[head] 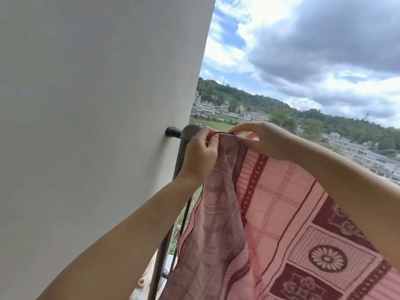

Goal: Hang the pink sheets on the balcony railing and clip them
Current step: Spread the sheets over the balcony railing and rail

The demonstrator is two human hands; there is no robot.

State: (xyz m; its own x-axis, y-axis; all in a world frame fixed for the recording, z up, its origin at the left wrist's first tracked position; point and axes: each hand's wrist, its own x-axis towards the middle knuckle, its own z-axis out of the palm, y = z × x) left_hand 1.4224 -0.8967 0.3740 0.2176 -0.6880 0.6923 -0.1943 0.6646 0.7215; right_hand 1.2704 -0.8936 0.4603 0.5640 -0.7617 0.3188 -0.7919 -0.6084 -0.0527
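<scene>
At the wall end of a balcony railing (pixel 190 132), mid-frame, a person's two hands meet over the gathered top edge of a pink sheet (pixel 281 204). The left hand (pixel 200 154) pinches the bunched corner from the wall side, thumb and fingers curled round the cloth; the right hand (pixel 262 139) reaches across from the right of the frame and pinches the same edge just beside it, the two hands almost touching. A thin dark line runs between the fingertips along the fabric's top — the sheet's hem or a slim clip, too small to tell.

The sheet, patterned in dark red squares and rosettes, lies draped over the rail and falls away toward the lower right of the frame, while one fold hangs straight down below the left hand. The railing's grey elbow joint and its black wall fitting (pixel 173 132) show just left of the hands, against the pale wall (pixel 97 105) that fills the left half of the picture. Hills, low buildings and heavy cloud stand beyond.

The step in hand appears to be fixing this corner at the rail's end — hanging looks largely done here, clipping not yet confirmed. The next move likely calls for holding the bunched edge tight against the rail with one hand while the other sets a clip over both cloth and bar.
</scene>
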